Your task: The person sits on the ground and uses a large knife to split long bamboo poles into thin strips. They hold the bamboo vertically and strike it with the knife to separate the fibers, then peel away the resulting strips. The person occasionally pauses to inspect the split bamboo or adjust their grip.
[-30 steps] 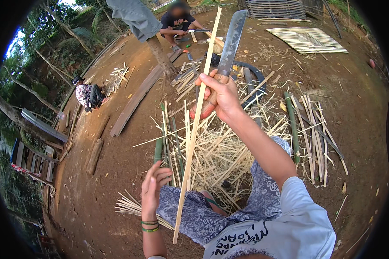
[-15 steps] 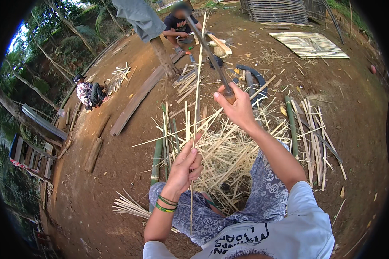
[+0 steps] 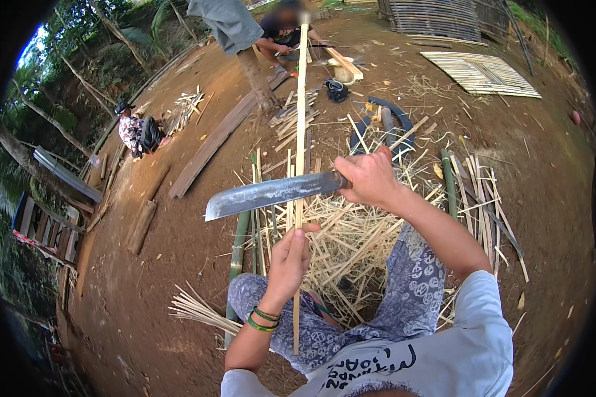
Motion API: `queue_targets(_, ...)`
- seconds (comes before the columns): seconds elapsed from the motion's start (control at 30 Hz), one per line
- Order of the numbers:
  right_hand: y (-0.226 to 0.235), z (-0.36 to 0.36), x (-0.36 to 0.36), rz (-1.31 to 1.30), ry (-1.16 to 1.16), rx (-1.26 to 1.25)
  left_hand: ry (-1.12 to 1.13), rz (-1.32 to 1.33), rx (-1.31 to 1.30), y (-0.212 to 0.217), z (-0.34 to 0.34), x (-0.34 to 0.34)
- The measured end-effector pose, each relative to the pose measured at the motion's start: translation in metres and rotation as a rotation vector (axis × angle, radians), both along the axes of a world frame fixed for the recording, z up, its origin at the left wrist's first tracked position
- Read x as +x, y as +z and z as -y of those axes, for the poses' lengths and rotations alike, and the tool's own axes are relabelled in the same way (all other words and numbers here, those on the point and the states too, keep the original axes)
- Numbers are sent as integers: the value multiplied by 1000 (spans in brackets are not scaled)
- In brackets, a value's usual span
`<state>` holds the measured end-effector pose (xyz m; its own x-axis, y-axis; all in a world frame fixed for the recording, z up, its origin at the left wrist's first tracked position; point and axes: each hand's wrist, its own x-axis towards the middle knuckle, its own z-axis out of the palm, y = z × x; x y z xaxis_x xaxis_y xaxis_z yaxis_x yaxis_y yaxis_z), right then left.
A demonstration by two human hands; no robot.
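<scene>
I read the step as shaving a strip. Left hand (image 3: 288, 261) clamped on strip (image 3: 301, 119), held upright over the shavings (image 3: 351, 238). Right hand (image 3: 371, 178) closed on knife (image 3: 271, 193) handle, blade flat across strip (edge contact unclear). Next, I judge: a controlled stroke away from the fingers.

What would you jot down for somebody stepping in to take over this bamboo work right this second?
Left hand: closed around a long thin bamboo strip, held upright in front of the body.
Right hand: gripping the handle of a big knife, blade pointing left and lying across the strip just above the left hand.
Around: a heap of shavings and split slivers on the dirt in front of the knees, a small bundle of thin strips by the left knee, green bamboo poles lying alongside.
Done: many strips already split, judging by the piles.
Left: this strip is in hand with the blade on it; how far it is trimmed is unclear.
</scene>
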<state>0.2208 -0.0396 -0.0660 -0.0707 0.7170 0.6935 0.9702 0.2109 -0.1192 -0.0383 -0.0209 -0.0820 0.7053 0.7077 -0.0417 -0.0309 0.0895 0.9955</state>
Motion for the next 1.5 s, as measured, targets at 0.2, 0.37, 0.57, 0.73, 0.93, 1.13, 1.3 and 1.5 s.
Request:
queue_targets(0.2,17,-23,58,-235,-243,107,-19,-84,94,-3,19,-15)
queue_targets(0.37,13,-3,13,38,-46,-26,27,-88,167,-3,14,-15)
queue_targets(0.57,15,-14,47,-240,-229,-143,22,-124,79,-3,25,-30)
queue_targets(0.73,5,-6,21,103,-8,-25,114,-217,309,-10,29,-32)
queue_targets(0.93,-4,-4,13,20,-61,-181,121,-256,290,-22,32,-37)
queue_targets(1.13,12,-21,61,-237,-344,-358,119,-264,297,-33,47,-52)
queue_targets(1.3,-4,6,2,221,103,-85,160,-261,405,-32,47,-56)
queue_targets(1.5,8,-15,58,-239,-187,-235,56,-343,292,-39,65,-62)
